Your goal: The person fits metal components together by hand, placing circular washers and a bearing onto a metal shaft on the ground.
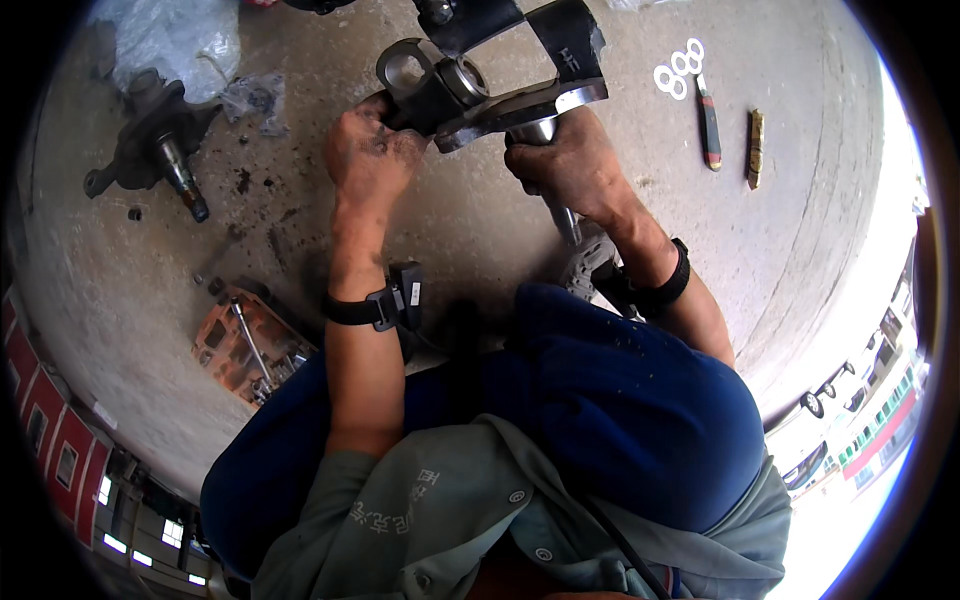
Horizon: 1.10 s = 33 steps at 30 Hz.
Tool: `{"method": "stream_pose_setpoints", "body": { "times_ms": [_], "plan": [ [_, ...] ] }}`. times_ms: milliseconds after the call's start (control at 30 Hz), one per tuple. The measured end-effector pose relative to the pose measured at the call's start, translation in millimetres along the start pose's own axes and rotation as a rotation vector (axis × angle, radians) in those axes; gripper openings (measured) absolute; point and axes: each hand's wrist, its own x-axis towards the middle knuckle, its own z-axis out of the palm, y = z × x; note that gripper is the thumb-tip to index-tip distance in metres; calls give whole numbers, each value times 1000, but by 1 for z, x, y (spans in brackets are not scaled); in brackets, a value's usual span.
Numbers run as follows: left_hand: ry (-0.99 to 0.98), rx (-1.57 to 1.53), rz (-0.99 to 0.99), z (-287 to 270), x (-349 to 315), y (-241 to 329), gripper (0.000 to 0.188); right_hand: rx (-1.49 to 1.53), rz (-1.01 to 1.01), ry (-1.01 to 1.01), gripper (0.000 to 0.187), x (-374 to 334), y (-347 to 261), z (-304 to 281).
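The left hand (pixel 372 152) is clasping the steering knuckle (pixel 428 103) while the right hand (pixel 578 165) is encircling its spindle (pixel 535 132); both closed grips are presumably balancing its weight.

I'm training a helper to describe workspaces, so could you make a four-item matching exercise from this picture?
1. Right hand
2. White rings
3. Tool case
4. Loose dark part

A. Orange-brown, beside the person's left leg
B. Gripping a metal shaft
C. Near clear plastic, upper left
D. By a red-and-black-handled tool

Pairs: 1-B; 2-D; 3-A; 4-C
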Motion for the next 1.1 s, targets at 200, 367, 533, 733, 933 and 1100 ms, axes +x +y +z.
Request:
{"method": "stream_pose_setpoints", "body": {
  "times_ms": [200,367,533,733,933,1100],
  "plan": [
    [-19,141,0,-27,13,12,23,125,48,-68,16,4,-3,17],
    [93,166,68,-16,12,-8,32,90,53,-11,14,4,0,18],
    [23,140,48,-22,10,1,32,80,56,-36,14,1,-7,16],
    [15,80,46,-10,7,2,24,50,52,-27,13,3,0,10],
    [-127,-103,138,30,2,-28,25,-118,-87,25,28,-8,8,-8],
    [-191,95,176,47,-3,0,23,-79,44,13,30,3,58,-30]
  ]
}}
